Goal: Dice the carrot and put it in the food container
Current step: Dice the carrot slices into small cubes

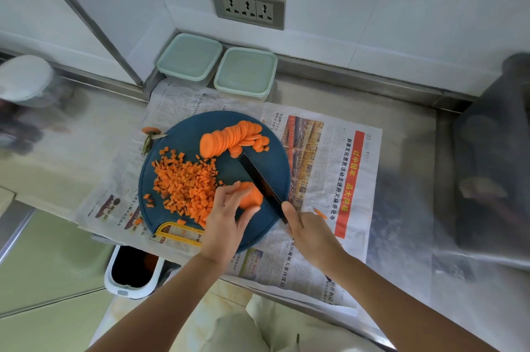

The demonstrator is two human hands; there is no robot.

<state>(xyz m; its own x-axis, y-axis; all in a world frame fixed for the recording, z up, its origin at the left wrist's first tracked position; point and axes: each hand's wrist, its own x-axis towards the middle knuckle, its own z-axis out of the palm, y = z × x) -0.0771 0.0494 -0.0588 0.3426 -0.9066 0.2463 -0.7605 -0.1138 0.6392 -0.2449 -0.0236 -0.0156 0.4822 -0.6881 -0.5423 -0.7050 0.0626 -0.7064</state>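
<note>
Left hand (225, 219), fingers (229, 194) curled and pressed on a stack of carrot slices (251, 196) at the near side of the round blue cutting board (223, 128). Right hand (309, 232), fingers wrapped tight on the knife (259, 179) handle; dark blade lies just right of the stack, touching it. Diced carrot (186, 182) is heaped on the board's left, a sliced row (232, 138) at the far side. Two lidded food containers (218, 66) sit behind the board, against the wall. Newspaper (324, 156) covers the steel desk (407, 151).

Single head-worn view — steeply downward and forward, close over the cutting board (183, 133) — wall beyond.
</note>
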